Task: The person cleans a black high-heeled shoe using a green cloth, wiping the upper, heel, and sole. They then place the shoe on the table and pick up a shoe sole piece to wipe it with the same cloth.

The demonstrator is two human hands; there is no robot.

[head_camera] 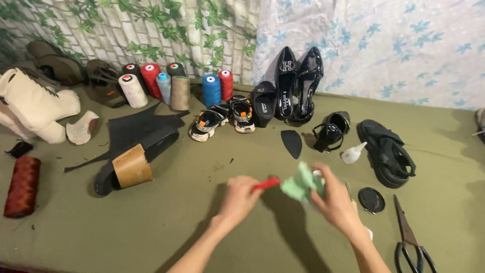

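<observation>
Red-handled tool [266,183] in left hand [239,196] fingers, pale green cloth [300,184] pinched by right hand [334,199].

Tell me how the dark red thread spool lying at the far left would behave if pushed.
The dark red thread spool lies on its side, so it would probably roll across the green cloth. Its thickly wound thread suggests a grippy, non-fragile surface.

Two bare forearms rise from the bottom edge of the view, sleeveless as far as they show, ending in the left hand [238,196] and the right hand [334,201], both ungloved, slender-wristed, with no ring, watch, bracelet or other marking visible on either.
</observation>
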